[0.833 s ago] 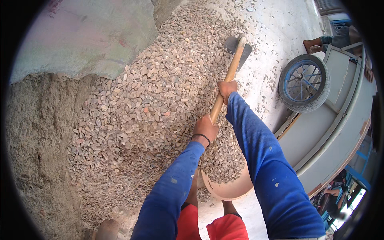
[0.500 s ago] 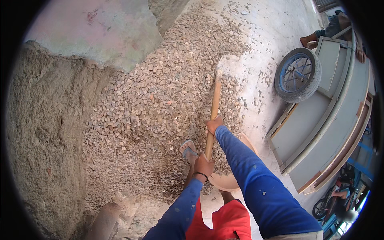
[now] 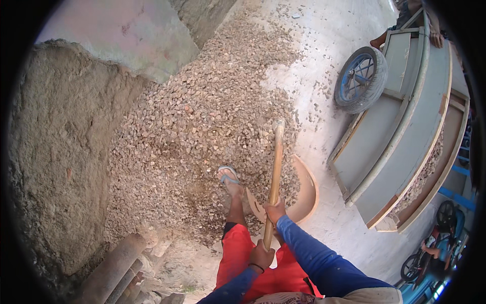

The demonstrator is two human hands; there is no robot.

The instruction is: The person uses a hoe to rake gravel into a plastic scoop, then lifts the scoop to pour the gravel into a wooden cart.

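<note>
My left hand (image 3: pixel 261 256) is closed around the lower end of a long wooden hoe handle (image 3: pixel 276 172). Farther up the same shaft, my right hand (image 3: pixel 275 212) grips it. A pale ring shows at the handle's far end; the blade is hidden in the gravel. Beneath the shaft sits a wide, shallow, tan basin (image 3: pixel 308 195) with gravel in it, its rim against the heap. Grey-brown gravel (image 3: pixel 167 152) spreads ahead and to the left. My sandalled foot (image 3: pixel 229 176) stands on the stones, left of the basin.
A damp sand pile (image 3: pixel 55 152) and a pale slab (image 3: pixel 126 35) flank the gravel. On the right stands a grey cart (image 3: pixel 400 147) with a blue-spoked wheel (image 3: pixel 360 80) and gravel inside; a person's hand (image 3: pixel 436 38) touches it. Pipes (image 3: pixel 114 268) lie lower left, a motorcycle (image 3: pixel 430 253) lower right.
Both hands have drawn the hoe back toward my body, its far end now nearer the basin. More of the basin and my left leg shows, and the view has shifted.
</note>
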